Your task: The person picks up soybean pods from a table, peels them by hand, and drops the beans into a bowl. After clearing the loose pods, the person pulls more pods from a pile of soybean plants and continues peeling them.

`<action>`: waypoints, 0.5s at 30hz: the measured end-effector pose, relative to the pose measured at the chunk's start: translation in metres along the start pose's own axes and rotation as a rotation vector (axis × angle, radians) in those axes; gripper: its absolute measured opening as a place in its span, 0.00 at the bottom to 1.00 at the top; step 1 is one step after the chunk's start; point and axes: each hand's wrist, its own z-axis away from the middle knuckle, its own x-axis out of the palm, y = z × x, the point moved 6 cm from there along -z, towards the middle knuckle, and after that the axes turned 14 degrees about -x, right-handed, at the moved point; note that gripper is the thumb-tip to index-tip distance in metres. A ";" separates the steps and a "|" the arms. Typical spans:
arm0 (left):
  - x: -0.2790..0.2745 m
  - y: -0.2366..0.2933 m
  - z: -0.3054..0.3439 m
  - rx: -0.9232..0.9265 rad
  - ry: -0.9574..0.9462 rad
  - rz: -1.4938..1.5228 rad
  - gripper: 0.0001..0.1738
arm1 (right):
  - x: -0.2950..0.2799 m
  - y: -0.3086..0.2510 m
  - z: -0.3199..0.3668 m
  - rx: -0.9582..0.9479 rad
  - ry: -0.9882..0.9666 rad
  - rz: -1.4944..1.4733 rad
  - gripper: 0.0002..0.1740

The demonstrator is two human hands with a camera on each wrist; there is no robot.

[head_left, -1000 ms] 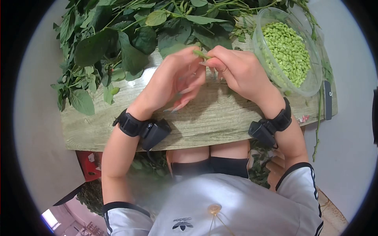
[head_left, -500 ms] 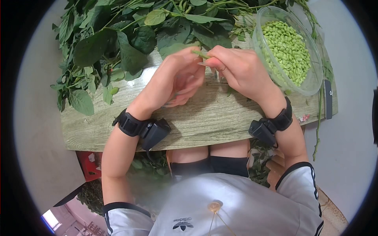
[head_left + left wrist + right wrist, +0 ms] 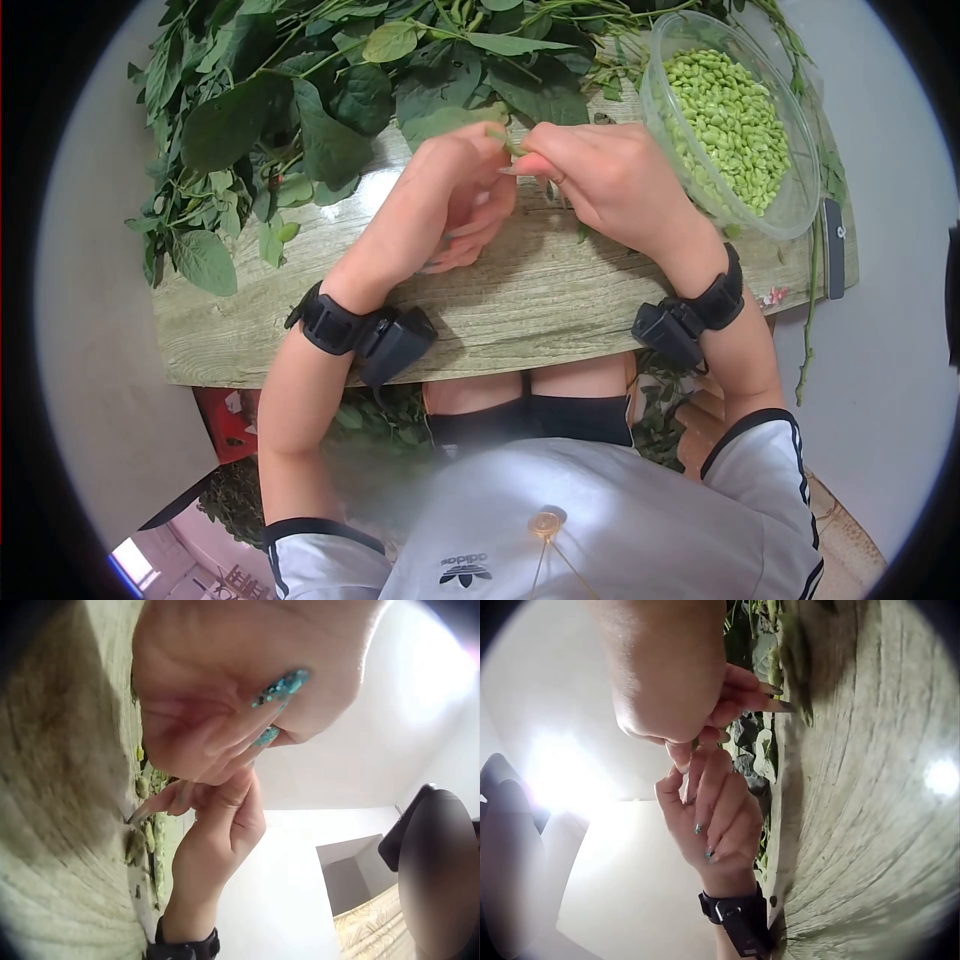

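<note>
Above the table, in the head view, a small green bean pod [image 3: 516,149] spans the short gap between my two hands. My left hand [image 3: 445,195] pinches its left end between thumb and forefinger, the other fingers curling loosely toward the palm. The thumb and forefinger of my right hand [image 3: 610,180] grip the other end. Both wrist views show the fingertips meeting, with most of the pod hidden behind them. Glittery turquoise nails show on the left hand [image 3: 247,697] in the left wrist view.
A clear plastic tub [image 3: 655,110] of shelled green beans [image 3: 725,130] stands right of my right hand. Leafy bean stalks [image 3: 330,140] heap along the table's far side. A dark flat device [image 3: 833,250] and a hanging stem [image 3: 808,350] are at the right edge.
The left hand's lower fingers have drawn in toward the palm. Less of the pod shows between the hands, and both have stayed close together in nearly the same place.
</note>
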 end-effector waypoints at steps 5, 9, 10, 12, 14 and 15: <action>-0.005 -0.011 -0.006 -0.014 0.014 -0.013 0.17 | 0.001 -0.009 -0.003 -0.034 0.005 0.014 0.08; -0.001 -0.003 -0.002 0.019 -0.017 -0.010 0.18 | 0.000 -0.004 -0.001 0.023 -0.004 -0.015 0.06; 0.001 -0.003 -0.002 0.017 -0.019 -0.016 0.18 | 0.000 -0.003 0.000 0.028 -0.010 -0.002 0.06; 0.000 -0.004 -0.003 0.020 0.043 0.054 0.16 | 0.001 -0.002 0.000 0.021 0.008 0.020 0.07; -0.002 -0.006 -0.005 0.015 0.043 0.047 0.16 | 0.000 -0.002 0.000 0.014 0.021 0.040 0.08; -0.003 -0.007 -0.006 0.013 0.044 0.045 0.17 | 0.001 -0.001 0.001 0.026 -0.001 0.019 0.07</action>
